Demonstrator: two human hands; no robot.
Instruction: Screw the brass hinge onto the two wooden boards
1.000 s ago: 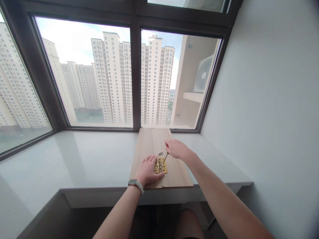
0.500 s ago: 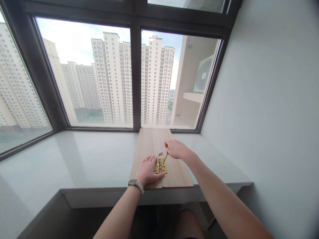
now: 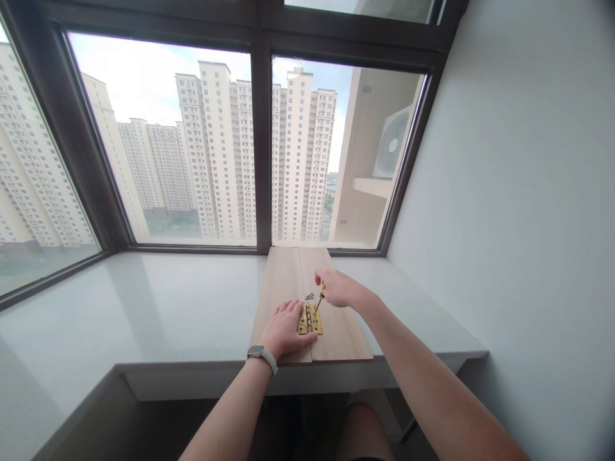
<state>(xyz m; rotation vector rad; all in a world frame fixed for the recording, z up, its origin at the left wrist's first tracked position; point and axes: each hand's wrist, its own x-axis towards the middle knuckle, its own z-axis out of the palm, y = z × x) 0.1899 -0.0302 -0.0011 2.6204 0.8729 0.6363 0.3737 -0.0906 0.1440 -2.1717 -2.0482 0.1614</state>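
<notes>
Yellow screwdriver (image 3: 319, 298) in R hand (image 3: 339, 288) pinch

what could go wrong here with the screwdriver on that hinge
1. The screwdriver in the right hand stands tilted on the brass hinge; it could slip and jab the left hand, whose fingers lie right beside the hinge.
2. The loose screws just behind the hinge might get knocked off.
3. The boards reach the front edge of the ledge; a hard push may slide them.
</notes>
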